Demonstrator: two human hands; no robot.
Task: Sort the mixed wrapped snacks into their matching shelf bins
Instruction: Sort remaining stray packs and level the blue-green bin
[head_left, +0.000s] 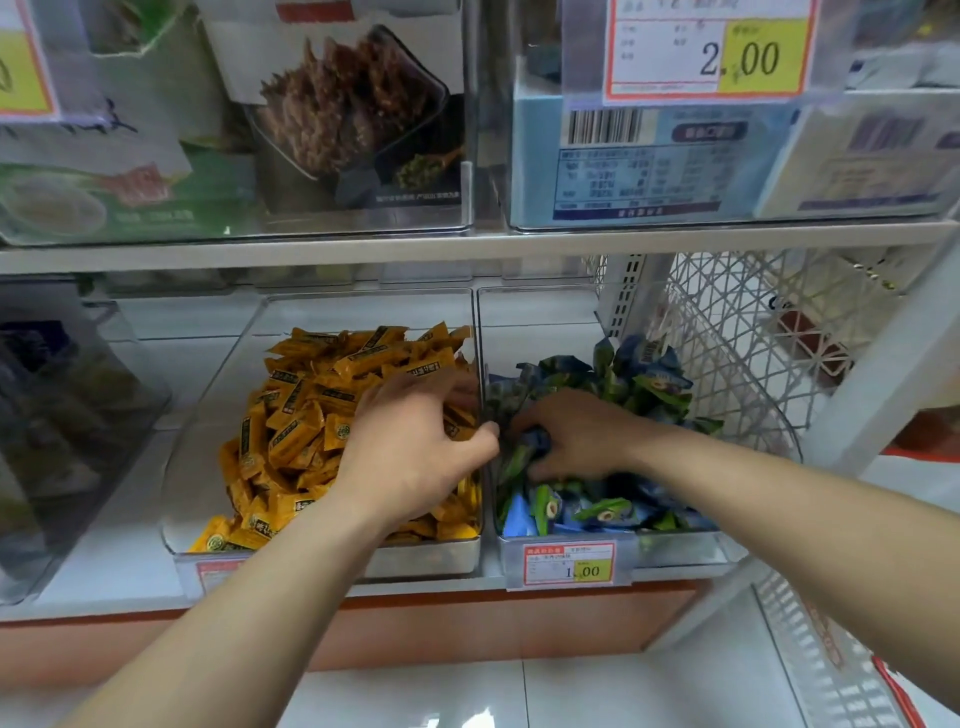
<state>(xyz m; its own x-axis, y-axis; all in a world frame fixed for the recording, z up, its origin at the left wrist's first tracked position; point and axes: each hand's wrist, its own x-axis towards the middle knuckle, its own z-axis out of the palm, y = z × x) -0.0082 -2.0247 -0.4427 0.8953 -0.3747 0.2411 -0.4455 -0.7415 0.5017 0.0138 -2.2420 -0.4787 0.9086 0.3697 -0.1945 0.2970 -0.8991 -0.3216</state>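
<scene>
Far left of the frame: a green carton (130, 202) sits on the upper shelf. Below it is a bin of dark packs (57, 415), too blurred to read.

Centre-left, lower shelf: a clear bin (426, 560) holds a heap of yellow snacks (301, 415), piled mostly toward its right side. Above it on the upper shelf stands a box with a brown food photo (353, 114).

Centre: the left hand (410, 447) lies over the right part of the yellow heap, back of the hand up. Its thumb reaches the wall between the two bins and its fingertips are smeared by motion blur. We cannot tell whether it grasps a packet or is released.

Just right of centre: the right hand (576, 436) is down in the neighbouring bin (540, 322), palm down on the blue-green snacks (613, 509). Its fingers curl round a blue packet (537, 441) at the left edge of that pile, against the dividing wall. The two hands are near each other, one on each side of the wall.

Below the right hand: a price label (569, 564) reading 1.00 is clipped to the front of that bin.

Upper right: a pale blue box with a barcode (623, 166) sits behind a larger tag (711, 52) reading 2.00.

Right edge of the lower shelf: a white lattice basket (727, 338) stands just beside the blue-green bin.
</scene>
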